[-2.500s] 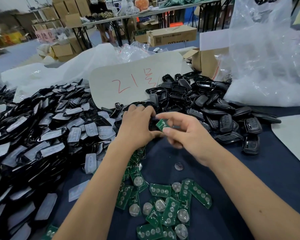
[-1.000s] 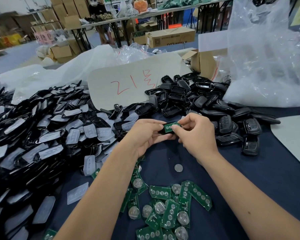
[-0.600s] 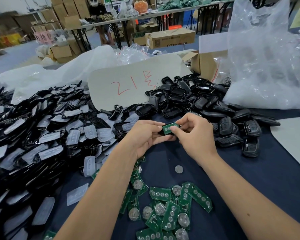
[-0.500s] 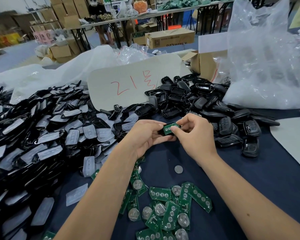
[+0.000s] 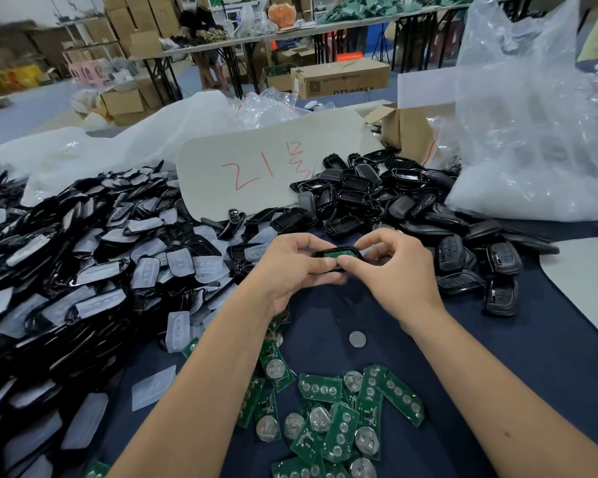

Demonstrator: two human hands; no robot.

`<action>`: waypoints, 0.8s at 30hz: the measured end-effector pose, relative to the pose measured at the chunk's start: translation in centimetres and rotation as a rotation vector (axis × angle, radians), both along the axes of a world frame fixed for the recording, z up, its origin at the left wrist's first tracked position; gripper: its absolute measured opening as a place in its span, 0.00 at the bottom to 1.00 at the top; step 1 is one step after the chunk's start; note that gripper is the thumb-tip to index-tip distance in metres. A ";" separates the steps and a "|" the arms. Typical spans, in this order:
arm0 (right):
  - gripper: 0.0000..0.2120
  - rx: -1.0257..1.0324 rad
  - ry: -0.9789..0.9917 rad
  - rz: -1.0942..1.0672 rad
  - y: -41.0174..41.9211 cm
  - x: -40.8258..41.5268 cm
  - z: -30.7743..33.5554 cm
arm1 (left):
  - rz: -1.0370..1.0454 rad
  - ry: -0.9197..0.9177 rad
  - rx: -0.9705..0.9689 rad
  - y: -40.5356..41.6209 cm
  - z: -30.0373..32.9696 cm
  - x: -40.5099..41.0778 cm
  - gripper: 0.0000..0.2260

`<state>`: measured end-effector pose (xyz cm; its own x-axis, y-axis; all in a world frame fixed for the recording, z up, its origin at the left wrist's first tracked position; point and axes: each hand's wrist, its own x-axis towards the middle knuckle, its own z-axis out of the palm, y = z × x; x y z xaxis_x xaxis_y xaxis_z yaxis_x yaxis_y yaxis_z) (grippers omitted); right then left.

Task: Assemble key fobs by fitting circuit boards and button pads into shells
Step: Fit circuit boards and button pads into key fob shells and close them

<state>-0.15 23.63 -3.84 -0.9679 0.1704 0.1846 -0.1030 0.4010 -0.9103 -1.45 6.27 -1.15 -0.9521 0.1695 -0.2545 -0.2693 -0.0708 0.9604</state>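
Both hands meet over the dark blue table cloth (image 5: 549, 357). My left hand (image 5: 292, 267) grips a black key fob shell (image 5: 356, 252) from the left. A green circuit board (image 5: 339, 252) lies inside the shell. My right hand (image 5: 399, 267) holds the shell's right end, its thumb pressing on the board's near edge. Loose green circuit boards (image 5: 328, 419), some with coin cells, lie in a heap near me. A big pile of black shells with pale button pads (image 5: 83, 270) fills the left side.
More black shells (image 5: 377, 198) and closed fobs (image 5: 501, 260) lie behind and right of my hands. A single coin cell (image 5: 356, 339) sits on the cloth. A card with red writing (image 5: 263, 167), a cardboard box (image 5: 411, 129) and a large clear plastic bag (image 5: 532, 132) stand behind.
The circuit board, first pinched in my right fingers, has gone down into the shell held in my left hand. Both hands stayed together and my right thumb now presses on it.
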 end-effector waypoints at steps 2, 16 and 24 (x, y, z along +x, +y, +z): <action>0.05 -0.177 -0.045 0.113 0.1 0.0 0.2 | -0.022 0.016 -0.021 -0.4 0.4 -0.1 0.06; 0.06 -0.320 0.082 0.085 -2.7 0.2 0.5 | 0.037 0.103 -0.167 -1.7 3.5 0.3 0.07; 0.03 0.099 0.257 0.306 -10.2 -0.2 2.7 | 0.192 0.123 -0.470 -11.1 7.2 0.4 0.07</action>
<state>-0.33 13.38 -1.15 -0.8913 -0.1487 0.4283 -0.4502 0.4014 -0.7976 -1.06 -4.86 6.02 -0.9824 -0.1172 -0.1455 -0.1773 0.3384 0.9242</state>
